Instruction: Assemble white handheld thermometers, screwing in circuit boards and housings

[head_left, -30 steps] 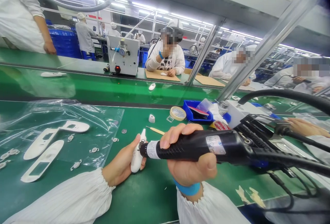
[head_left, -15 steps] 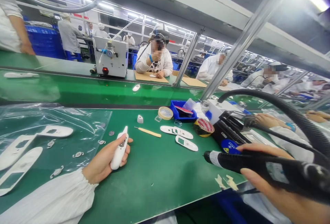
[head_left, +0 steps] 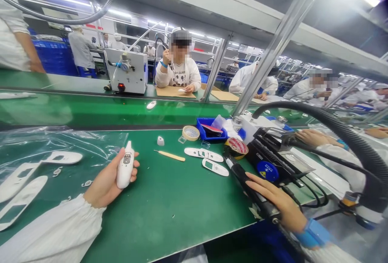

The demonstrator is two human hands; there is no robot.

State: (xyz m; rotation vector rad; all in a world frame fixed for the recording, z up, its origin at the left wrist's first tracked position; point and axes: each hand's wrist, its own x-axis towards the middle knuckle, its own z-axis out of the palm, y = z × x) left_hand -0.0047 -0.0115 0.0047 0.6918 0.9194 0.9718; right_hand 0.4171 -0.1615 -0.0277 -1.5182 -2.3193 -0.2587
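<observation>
In my left hand [head_left: 104,178] is a white ear thermometer [head_left: 125,170], its narrow tip pointing up and its face toward me. The fingers wrap round it from behind. My right hand [head_left: 277,202] lies over a black electric screwdriver [head_left: 242,176], which rests slanted at the table's right edge with its tip toward the tape roll. My fingers stretch across its body; the thumb is hidden. Between the hands lie a yellow-handled pick [head_left: 171,156], a small white cap [head_left: 160,141] and white casing shells [head_left: 215,167].
A plastic bag [head_left: 100,137] with white shells [head_left: 24,202] and small parts covers the left. At the back stand a blue bin [head_left: 209,133] and tape rolls [head_left: 190,133]. A black device [head_left: 273,154] and a thick hose [head_left: 321,113] crowd the right. Co-workers sit opposite.
My right hand has lowered the electric screwdriver onto the table edge, turning its tip away from me. My left hand has shifted slightly left with the thermometer, whose face now shows more.
</observation>
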